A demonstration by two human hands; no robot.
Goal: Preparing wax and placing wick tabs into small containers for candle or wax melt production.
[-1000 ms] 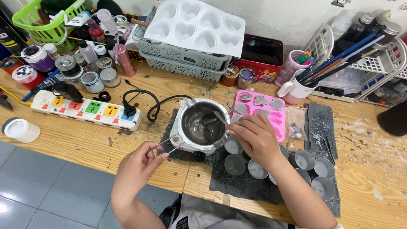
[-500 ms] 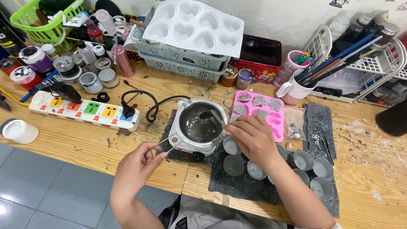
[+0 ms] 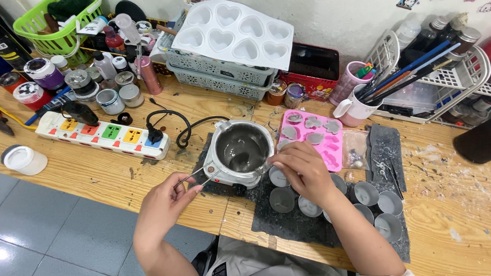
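Centre frame: left hand (image 3: 168, 198) pinches the thin wire handle (image 3: 197, 175) of the melting pot (image 3: 241, 149); right hand (image 3: 305, 169) curls closed at the pot's rim, what it grips I can't tell.

Pot sits on its small heater on the dark mat (image 3: 286, 222), holding grey liquid. Likely hot, sloshy, rigid metal; wire handle is the safe hold. Grey-filled tins (image 3: 282, 199) sit just beside it, pink mould (image 3: 311, 138) behind.

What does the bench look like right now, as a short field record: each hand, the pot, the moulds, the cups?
left hand: pinches the wire handle of the melting pot
right hand: at the pot's right rim, above the small cups
melting pot: metal, holds grey liquid, sits on a dark mat
pink mould: right of the pot, some cavities filled grey
small cups: clustered on the mat, grey inside
power strip: left of the pot
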